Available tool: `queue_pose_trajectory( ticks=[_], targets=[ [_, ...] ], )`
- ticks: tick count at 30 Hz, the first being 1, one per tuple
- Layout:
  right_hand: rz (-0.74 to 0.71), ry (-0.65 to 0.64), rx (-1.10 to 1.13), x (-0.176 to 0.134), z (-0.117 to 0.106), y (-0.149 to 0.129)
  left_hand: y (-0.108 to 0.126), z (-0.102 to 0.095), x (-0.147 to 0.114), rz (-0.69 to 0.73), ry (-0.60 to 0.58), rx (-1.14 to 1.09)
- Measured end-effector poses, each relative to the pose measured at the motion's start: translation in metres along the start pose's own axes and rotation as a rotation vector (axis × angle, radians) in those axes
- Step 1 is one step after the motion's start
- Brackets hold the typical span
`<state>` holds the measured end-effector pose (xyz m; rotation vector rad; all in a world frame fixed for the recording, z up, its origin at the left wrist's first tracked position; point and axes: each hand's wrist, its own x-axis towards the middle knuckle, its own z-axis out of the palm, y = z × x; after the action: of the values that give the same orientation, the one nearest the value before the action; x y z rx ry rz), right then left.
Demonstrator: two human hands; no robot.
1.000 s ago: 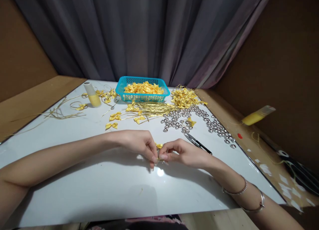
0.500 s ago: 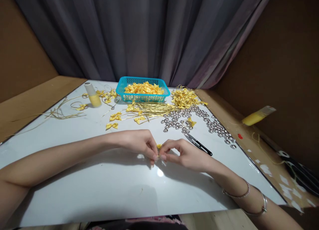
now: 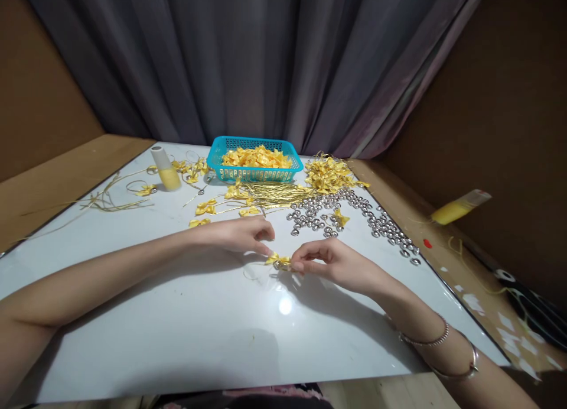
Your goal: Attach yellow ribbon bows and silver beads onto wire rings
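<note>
A small yellow ribbon bow (image 3: 277, 259) with a silver bead and a thin gold cord is just above the white table. My right hand (image 3: 330, 262) pinches its right end between thumb and fingers. My left hand (image 3: 248, 233) is at the bow's left, thumb and fingers apart; its thumb tip is close to the bow, and I cannot tell if it touches. A thin cord loop (image 3: 252, 272) trails to the left below it. Beyond my hands lie loose yellow bows (image 3: 206, 207), gold cords (image 3: 277, 194) and many silver beads (image 3: 310, 211).
A blue basket (image 3: 254, 174) holds yellow bows at the back. Beside it is a pile of corded bows (image 3: 330, 174). A bottle (image 3: 167, 171) with yellow contents stands back left. More cords (image 3: 108, 202) lie at left. A grey curtain (image 3: 248, 60) hangs behind; paper scraps (image 3: 473, 302) lie right.
My left hand has let go and moved up and left, its fingers parting. The bow has come into fuller view in my right hand. The black thread snips are now hidden from view.
</note>
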<state>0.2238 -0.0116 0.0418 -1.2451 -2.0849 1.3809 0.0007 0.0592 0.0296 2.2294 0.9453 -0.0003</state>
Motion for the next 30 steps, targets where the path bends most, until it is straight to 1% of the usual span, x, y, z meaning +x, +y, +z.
queue_pose_trajectory(
  ticks=[2, 4, 6, 9, 12, 14, 16, 17, 20, 21, 22, 24, 27, 28, 30],
  targets=[
    [0.023, -0.023, 0.036, 0.001, -0.001, 0.000, 0.003, 0.009, -0.002, 0.029, -0.007, 0.028],
    [0.046, -0.055, 0.077, 0.002, -0.002, 0.001, 0.008, 0.016, -0.002, 0.052, 0.012, 0.020],
    [0.064, -0.078, 0.105, 0.003, -0.003, 0.003, 0.010, 0.021, -0.001, 0.070, 0.001, -0.013],
    [0.072, -0.086, 0.092, 0.003, -0.003, 0.004, 0.011, 0.024, 0.003, 0.062, 0.015, -0.083],
    [0.071, -0.070, 0.009, 0.002, -0.003, 0.003, 0.013, 0.023, 0.003, 0.029, -0.012, -0.208],
    [0.066, -0.035, -0.070, 0.001, -0.004, 0.000, 0.017, 0.020, 0.000, 0.042, -0.023, -0.235],
    [0.051, -0.006, -0.133, 0.000, -0.005, -0.004, 0.022, 0.014, -0.005, 0.104, 0.043, -0.136],
    [0.039, -0.005, -0.152, 0.000, -0.006, -0.007, 0.024, 0.011, -0.008, 0.146, 0.109, -0.031],
    [-0.003, -0.047, -0.173, 0.001, -0.011, -0.016, 0.032, -0.001, -0.017, 0.273, 0.363, 0.366],
    [-0.018, -0.058, -0.184, 0.002, -0.013, -0.021, 0.034, -0.005, -0.021, 0.311, 0.426, 0.456],
    [-0.038, -0.061, -0.203, 0.003, -0.016, -0.025, 0.037, -0.010, -0.025, 0.349, 0.466, 0.491],
    [-0.091, -0.049, -0.255, 0.005, -0.022, -0.036, 0.042, -0.019, -0.033, 0.410, 0.480, 0.473],
    [-0.227, -0.069, -0.283, 0.007, -0.031, -0.050, 0.047, -0.031, -0.044, 0.443, 0.447, 0.352],
    [-0.267, -0.105, -0.264, 0.009, -0.034, -0.052, 0.049, -0.034, -0.047, 0.438, 0.434, 0.299],
    [-0.322, -0.217, -0.165, 0.013, -0.037, -0.051, 0.051, -0.039, -0.050, 0.419, 0.407, 0.187]
  ],
)
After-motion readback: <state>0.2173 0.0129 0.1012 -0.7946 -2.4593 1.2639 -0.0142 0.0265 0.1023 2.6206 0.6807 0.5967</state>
